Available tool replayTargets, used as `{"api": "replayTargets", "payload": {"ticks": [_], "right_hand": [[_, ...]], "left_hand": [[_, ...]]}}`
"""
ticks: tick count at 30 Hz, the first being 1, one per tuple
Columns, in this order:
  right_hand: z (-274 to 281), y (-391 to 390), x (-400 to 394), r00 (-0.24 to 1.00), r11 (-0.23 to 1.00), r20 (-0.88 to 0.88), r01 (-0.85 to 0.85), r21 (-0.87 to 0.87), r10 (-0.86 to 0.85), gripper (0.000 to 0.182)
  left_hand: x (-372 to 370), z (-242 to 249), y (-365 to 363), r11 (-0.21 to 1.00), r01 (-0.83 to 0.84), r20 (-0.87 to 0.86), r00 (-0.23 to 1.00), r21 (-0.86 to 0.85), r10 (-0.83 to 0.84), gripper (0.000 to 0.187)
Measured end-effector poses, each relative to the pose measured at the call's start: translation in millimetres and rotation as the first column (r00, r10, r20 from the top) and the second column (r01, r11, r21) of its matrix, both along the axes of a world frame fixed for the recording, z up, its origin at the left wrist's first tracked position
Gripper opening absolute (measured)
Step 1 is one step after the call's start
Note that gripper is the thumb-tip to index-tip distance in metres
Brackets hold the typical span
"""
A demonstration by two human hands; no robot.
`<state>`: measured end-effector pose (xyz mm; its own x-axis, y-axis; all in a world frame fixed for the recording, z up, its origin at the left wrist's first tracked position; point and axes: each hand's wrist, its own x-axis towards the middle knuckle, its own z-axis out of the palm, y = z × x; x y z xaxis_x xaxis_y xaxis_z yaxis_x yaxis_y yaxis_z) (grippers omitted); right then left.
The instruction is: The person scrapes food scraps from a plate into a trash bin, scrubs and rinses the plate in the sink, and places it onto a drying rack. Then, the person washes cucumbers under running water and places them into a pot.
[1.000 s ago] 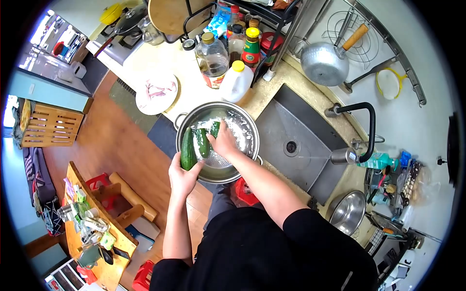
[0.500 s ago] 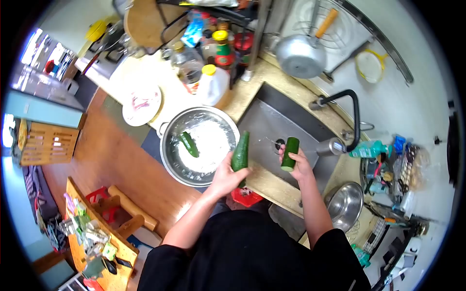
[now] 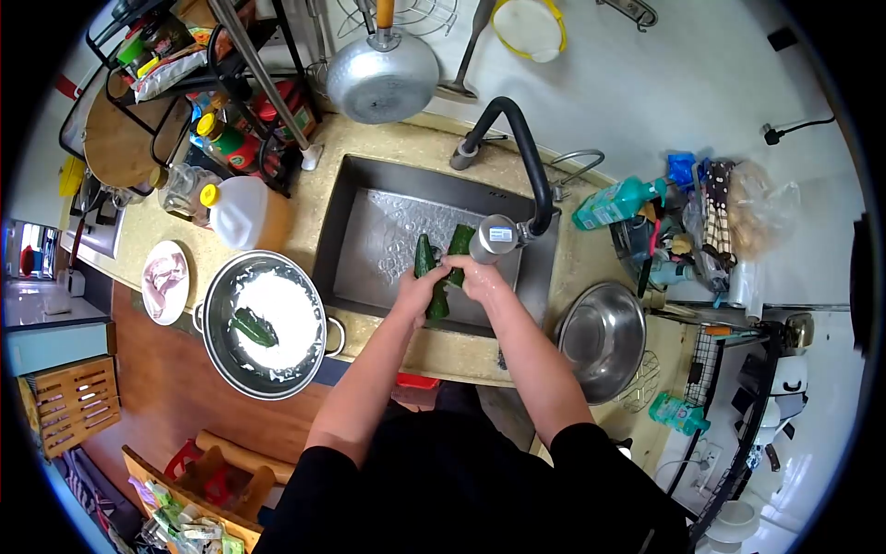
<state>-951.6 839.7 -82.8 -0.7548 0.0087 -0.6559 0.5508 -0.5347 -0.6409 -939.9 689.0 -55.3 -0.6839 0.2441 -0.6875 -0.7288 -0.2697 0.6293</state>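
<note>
Over the sink (image 3: 360,249), my left hand (image 3: 417,294) is closed around a long green cucumber (image 3: 424,255), whose lower end shows below the fingers. My right hand (image 3: 478,279) grips a shorter cut cucumber piece (image 3: 460,239) just beneath the faucet head (image 3: 496,236). The two hands meet at the fingertips, with the cucumbers side by side. Water with bubbles spreads over the sink floor. Another cucumber piece (image 3: 254,327) lies in the steel pot (image 3: 214,355) to the left.
A plate (image 3: 172,309) with meat and a plastic jug (image 3: 242,214) stand left of the sink. On the right are a steel bowl (image 3: 602,342) and a green bottle (image 3: 614,203). The curved black faucet (image 3: 524,138) arches over the sink; a pan (image 3: 383,78) hangs behind.
Both hands have come together over the sink, bringing the long cucumber from beside the pot to the shorter piece under the faucet. The view has turned toward the sink, and bubbly water now shows there.
</note>
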Motion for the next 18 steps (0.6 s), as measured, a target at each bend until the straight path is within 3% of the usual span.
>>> {"api": "replayTargets", "payload": {"ticks": [2,3,5,6,9,11,13,16,17,18], "right_hand": [[-13,2,2,0.986,0.992,-0.143,0.100,0.076,-0.089,0.021],[-10,6,0,0.990,0.991,-0.064,0.127,0.044,-0.124,0.019],[-5,13,-7,0.978,0.983,0.102,0.185,-0.016,-0.182,0.023],[-7,17,-10,0.974,0.973,0.116,0.207,-0.101,-0.195,0.025],[9,21,-13,0.974,0.928,0.099,0.225,-0.298,-0.205,0.031],[10,5,-11,0.985,0.977,-0.011,0.171,-0.125,-0.174,0.024],[16,-9,-5,0.981,0.988,-0.121,0.154,-0.012,-0.155,0.022],[5,11,-13,0.971,0.971,0.012,-0.240,-0.002,0.240,0.026],[14,4,-17,0.975,0.956,-0.056,-0.200,0.216,0.216,0.040],[14,-1,-21,0.983,0.904,-0.029,-0.154,0.399,0.181,0.047]], "left_hand": [[2,-1,4,0.996,0.012,-0.086,0.996,0.087,-0.004,0.041],[4,-9,5,0.996,0.056,-0.092,0.995,0.066,-0.050,0.051],[8,-15,13,0.995,0.068,-0.196,0.979,0.069,-0.053,0.051],[9,-16,17,0.995,0.072,-0.249,0.967,0.069,-0.053,0.052],[10,-14,27,0.999,-0.036,-0.158,0.987,0.004,0.036,0.040],[5,-11,25,0.983,-0.179,-0.039,0.983,0.038,0.181,0.031],[0,-23,12,0.976,-0.167,0.023,0.986,0.142,0.166,0.030],[3,-9,7,0.971,-0.125,0.063,0.991,0.203,0.114,0.032],[5,-6,7,0.968,-0.105,0.062,0.994,0.227,0.093,0.033],[9,-11,10,0.983,-0.096,-0.059,0.993,0.156,0.106,0.034]]}}
